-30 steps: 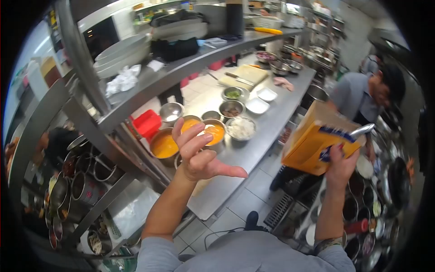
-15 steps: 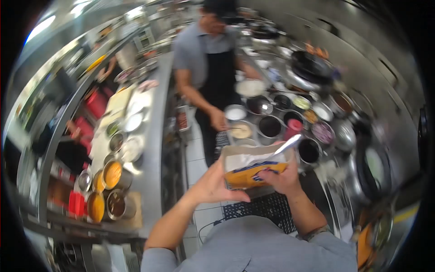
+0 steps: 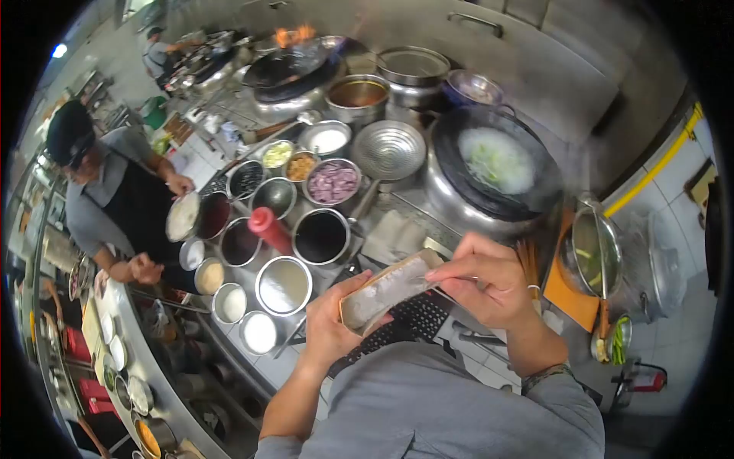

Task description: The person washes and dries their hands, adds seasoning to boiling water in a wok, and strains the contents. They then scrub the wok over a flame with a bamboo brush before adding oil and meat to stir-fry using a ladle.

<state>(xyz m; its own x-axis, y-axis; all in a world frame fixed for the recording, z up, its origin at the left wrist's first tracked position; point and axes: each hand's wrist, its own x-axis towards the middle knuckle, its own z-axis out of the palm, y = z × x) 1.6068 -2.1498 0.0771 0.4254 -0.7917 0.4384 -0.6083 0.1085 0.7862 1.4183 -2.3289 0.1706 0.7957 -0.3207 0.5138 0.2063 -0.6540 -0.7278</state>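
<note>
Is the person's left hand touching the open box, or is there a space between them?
Touching. The head view shows it: the left hand clasps the open box at one end, without visible gap.

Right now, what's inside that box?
White powder shows inside the box, held in the left hand. The powder covers the bottom, so I can't see what's underneath.

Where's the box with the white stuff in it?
In the head view, the box is below the middle, slightly right, in front of the grey shirt. The left hand holds it, and the right hand is at its open top.
</note>
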